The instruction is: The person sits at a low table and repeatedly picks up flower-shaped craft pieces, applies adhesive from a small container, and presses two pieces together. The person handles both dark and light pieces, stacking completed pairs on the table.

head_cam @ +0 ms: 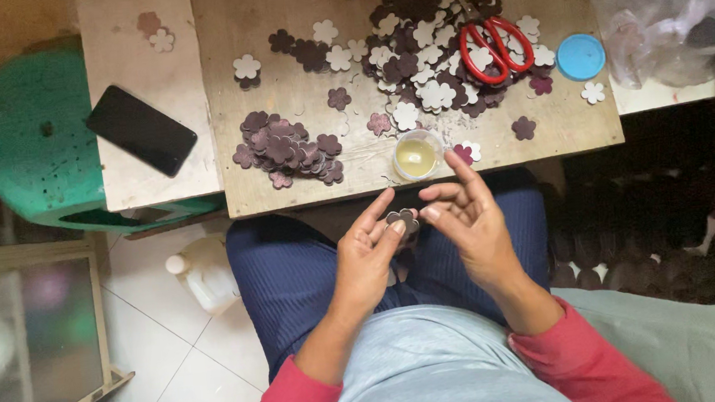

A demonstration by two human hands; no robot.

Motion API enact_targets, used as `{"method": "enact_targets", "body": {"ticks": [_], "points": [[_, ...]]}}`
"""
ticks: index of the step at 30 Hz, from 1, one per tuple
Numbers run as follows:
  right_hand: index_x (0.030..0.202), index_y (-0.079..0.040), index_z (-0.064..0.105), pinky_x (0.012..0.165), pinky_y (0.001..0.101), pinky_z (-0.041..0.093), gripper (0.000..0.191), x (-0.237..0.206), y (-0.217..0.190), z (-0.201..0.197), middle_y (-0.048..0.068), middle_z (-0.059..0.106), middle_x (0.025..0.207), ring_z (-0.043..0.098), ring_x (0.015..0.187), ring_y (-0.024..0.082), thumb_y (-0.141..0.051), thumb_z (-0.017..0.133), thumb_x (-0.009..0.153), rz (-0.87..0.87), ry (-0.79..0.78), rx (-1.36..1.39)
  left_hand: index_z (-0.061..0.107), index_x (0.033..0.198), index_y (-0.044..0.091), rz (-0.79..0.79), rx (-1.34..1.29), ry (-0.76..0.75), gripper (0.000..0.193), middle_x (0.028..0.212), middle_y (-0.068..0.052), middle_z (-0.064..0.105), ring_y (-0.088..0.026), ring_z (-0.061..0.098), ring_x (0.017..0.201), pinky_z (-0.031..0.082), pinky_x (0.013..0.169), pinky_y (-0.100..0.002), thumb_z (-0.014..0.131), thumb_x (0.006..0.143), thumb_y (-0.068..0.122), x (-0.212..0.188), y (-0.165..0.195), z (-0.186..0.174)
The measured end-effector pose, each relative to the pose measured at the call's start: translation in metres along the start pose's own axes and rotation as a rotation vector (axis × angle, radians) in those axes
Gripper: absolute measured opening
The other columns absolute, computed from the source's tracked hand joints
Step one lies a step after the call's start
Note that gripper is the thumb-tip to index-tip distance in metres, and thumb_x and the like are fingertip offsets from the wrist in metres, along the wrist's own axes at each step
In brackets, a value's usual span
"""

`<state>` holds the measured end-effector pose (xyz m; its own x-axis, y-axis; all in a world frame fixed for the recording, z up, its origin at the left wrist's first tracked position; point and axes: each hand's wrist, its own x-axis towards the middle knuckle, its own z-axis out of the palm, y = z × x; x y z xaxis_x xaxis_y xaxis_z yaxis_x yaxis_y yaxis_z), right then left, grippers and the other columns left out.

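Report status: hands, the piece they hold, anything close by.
Left hand and right hand pinch one flower cutout together over lap. Glue cup just beyond on board. Nothing between.

head view, steeply down, close

Left hand [367, 257] and right hand [469, 225], fingertips pinched together.
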<state>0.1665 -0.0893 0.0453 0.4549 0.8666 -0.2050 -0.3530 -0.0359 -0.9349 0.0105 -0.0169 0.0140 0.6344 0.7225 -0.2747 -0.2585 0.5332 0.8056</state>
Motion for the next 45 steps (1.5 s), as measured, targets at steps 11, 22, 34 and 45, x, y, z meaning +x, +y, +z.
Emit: {"method": "enact_targets", "body": {"ticks": [11,22,34,45], "points": [[0.163,-0.002,0.027,0.089,0.0287,0.057,0.093,-0.001,0.008,0.004,0.012,0.061,0.112,0.066,0.096,0.015,0.014,0.071,0.083,-0.024,-0.041,0.047,0.057,0.146,0.000,-0.053,0.036,0.071,0.043,0.121,-0.009,0.073,-0.009,0.065,0.103,0.049,0.089,-0.025,0.058,0.105,0.013,-0.002,0.003,0.001],[0.162,-0.001,0.026,0.087,0.0284,0.057,0.091,0.000,0.012,-0.005,0.012,0.063,0.109,0.067,0.094,0.014,0.013,0.070,0.083,0.026,-0.051,0.059,0.052,0.144,-0.001,0.045,0.034,0.118,0.054,0.102,-0.010,0.073,-0.009,0.070,0.088,0.057,0.077,-0.023,0.072,0.093,0.004,0.002,-0.006,-0.003],[0.162,-0.002,0.026,0.085,0.0296,0.058,0.090,0.000,0.014,-0.007,0.012,0.064,0.109,0.068,0.093,0.016,0.011,0.069,0.084,0.045,-0.066,0.106,0.047,0.145,-0.002,0.083,0.028,0.081,0.057,0.098,-0.008,0.074,-0.010,0.072,0.087,0.059,0.080,-0.023,0.070,0.094,0.003,0.002,-0.013,-0.001],[0.159,-0.003,0.027,0.091,0.0319,0.058,0.091,0.001,0.015,-0.008,0.012,0.061,0.116,0.070,0.105,0.018,0.011,0.071,0.081,0.010,-0.054,0.045,0.045,0.149,0.002,0.038,0.269,0.099,0.064,0.093,-0.007,0.072,-0.006,0.068,0.078,0.056,0.066,-0.020,0.072,0.091,0.002,-0.001,-0.005,0.008]]}}
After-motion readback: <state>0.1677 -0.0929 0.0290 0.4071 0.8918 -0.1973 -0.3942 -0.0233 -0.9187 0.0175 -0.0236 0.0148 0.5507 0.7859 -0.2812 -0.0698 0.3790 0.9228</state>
